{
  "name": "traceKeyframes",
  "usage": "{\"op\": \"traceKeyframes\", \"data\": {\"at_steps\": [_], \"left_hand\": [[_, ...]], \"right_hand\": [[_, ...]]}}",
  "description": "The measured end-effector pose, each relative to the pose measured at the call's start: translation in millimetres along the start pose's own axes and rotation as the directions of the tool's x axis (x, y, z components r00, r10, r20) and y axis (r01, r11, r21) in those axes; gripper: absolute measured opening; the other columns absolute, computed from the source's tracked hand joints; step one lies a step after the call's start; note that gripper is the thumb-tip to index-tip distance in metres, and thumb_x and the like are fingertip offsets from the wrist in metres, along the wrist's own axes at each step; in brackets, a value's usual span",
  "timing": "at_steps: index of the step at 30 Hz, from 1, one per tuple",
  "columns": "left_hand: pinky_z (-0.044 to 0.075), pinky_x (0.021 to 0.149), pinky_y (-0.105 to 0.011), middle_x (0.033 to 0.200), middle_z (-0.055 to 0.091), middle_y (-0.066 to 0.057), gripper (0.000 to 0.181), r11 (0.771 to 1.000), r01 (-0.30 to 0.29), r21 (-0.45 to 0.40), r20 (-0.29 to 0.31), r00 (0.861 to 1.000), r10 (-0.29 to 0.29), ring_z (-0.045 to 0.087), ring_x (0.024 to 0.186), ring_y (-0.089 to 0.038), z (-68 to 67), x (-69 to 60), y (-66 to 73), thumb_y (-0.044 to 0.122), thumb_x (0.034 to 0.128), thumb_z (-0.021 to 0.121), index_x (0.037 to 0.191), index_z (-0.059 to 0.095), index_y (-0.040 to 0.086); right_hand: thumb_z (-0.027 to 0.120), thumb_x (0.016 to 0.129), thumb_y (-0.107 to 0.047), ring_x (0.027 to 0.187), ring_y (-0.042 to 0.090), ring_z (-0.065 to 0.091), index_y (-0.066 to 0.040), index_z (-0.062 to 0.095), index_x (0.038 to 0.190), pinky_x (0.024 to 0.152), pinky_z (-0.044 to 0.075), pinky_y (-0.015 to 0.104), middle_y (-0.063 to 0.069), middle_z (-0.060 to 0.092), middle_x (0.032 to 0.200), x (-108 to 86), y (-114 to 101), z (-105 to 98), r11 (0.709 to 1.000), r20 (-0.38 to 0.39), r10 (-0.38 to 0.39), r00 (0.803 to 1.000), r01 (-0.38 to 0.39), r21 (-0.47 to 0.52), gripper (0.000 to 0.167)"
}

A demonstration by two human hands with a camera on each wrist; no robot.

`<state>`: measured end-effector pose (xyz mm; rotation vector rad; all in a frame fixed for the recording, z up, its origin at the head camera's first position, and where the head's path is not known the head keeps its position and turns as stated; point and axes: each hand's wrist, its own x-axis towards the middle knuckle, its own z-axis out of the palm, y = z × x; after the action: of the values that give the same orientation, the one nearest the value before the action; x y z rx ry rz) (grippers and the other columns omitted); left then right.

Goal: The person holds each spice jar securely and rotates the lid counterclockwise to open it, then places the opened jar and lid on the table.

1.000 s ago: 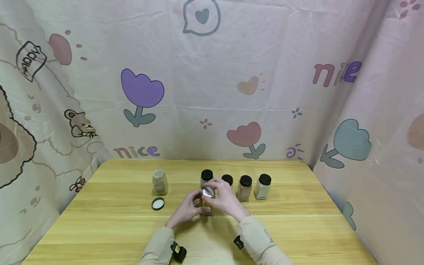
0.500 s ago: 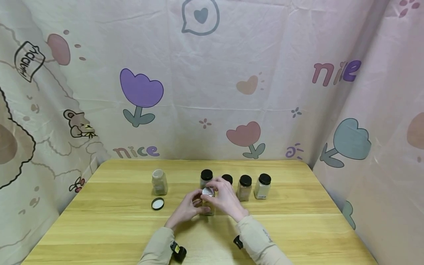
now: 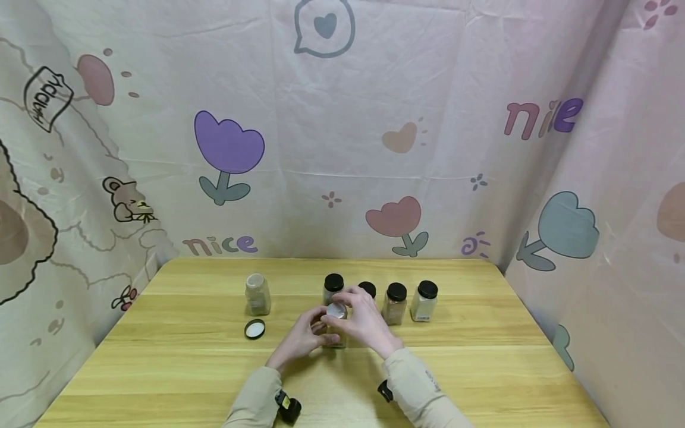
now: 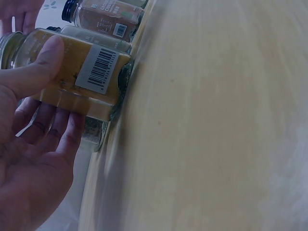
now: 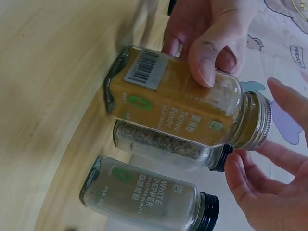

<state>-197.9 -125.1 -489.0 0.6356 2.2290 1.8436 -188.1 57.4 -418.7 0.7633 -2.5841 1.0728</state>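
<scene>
A square glass jar of yellow-orange turmeric powder [image 5: 163, 103] stands upright on the table, with a barcode label [image 4: 98, 67] on its side. My left hand [image 3: 301, 340] holds it round the body, the thumb [image 4: 48, 55] pressed to one face and the fingers on the other side. Above it, my right hand [image 3: 365, 316] has thumb and fingertips around the silver lid [image 5: 255, 122] on the jar's neck. In the right wrist view, the right hand's fingers [image 5: 279, 166] curve close about that lid; how firmly they grip cannot be seen.
Black-capped spice jars stand behind and right: one [image 3: 334, 284] behind the hands, one [image 3: 367, 289] partly hidden, a brown one [image 3: 395, 304], a pale one [image 3: 425, 302]. At left, a white-topped jar [image 3: 258, 295] stands near an upturned black lid [image 3: 254, 329]. A patterned curtain [image 3: 342, 178] surrounds the table.
The right fingertips shift slightly around the silver lid, and the reflection on the lid changes. The left hand, the turmeric jar and the other jars keep their places.
</scene>
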Motion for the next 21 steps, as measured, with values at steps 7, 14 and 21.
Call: {"op": "traceKeyframes", "data": {"at_steps": [7, 14, 21], "left_hand": [[0.049, 0.113, -0.035, 0.134, 0.059, -0.021, 0.048, 1.000, -0.006, 0.003, -0.001, 1.000, 0.006, 0.055, 0.132, -0.035, -0.3, -0.9, -0.4, 0.009, 0.0863, 0.079, 0.127, 0.056, -0.003], [0.044, 0.117, -0.048, 0.133, 0.060, -0.023, 0.049, 1.000, -0.012, 0.005, 0.003, 1.000, 0.012, 0.054, 0.132, -0.040, -0.3, -0.5, -1.0, 0.007, 0.0860, 0.078, 0.128, 0.055, -0.004], [0.045, 0.117, -0.046, 0.133, 0.060, -0.022, 0.049, 1.000, -0.006, 0.004, 0.000, 1.000, 0.006, 0.055, 0.131, -0.038, -0.5, 0.0, -0.7, 0.008, 0.0862, 0.079, 0.128, 0.055, -0.004]], "right_hand": [[0.085, 0.081, -0.026, 0.088, 0.017, 0.062, -0.004, 0.076, 0.104, 0.074, 0.046, 0.020, 0.004, 0.070, 0.101, 0.3, 0.9, 3.3, 0.999, -0.043, -0.022, 0.999, 0.020, -0.036, 0.033], [0.084, 0.079, -0.013, 0.087, 0.020, 0.067, -0.001, 0.076, 0.103, 0.075, 0.055, 0.030, 0.007, 0.072, 0.100, 0.9, 1.5, 0.6, 0.996, -0.025, -0.087, 0.996, 0.087, 0.005, 0.027], [0.083, 0.081, -0.014, 0.099, 0.023, 0.065, -0.001, 0.074, 0.110, 0.086, 0.055, 0.037, 0.007, 0.071, 0.108, 0.9, -0.5, -2.0, 0.999, 0.025, -0.042, 0.999, 0.041, 0.022, 0.033]]}}
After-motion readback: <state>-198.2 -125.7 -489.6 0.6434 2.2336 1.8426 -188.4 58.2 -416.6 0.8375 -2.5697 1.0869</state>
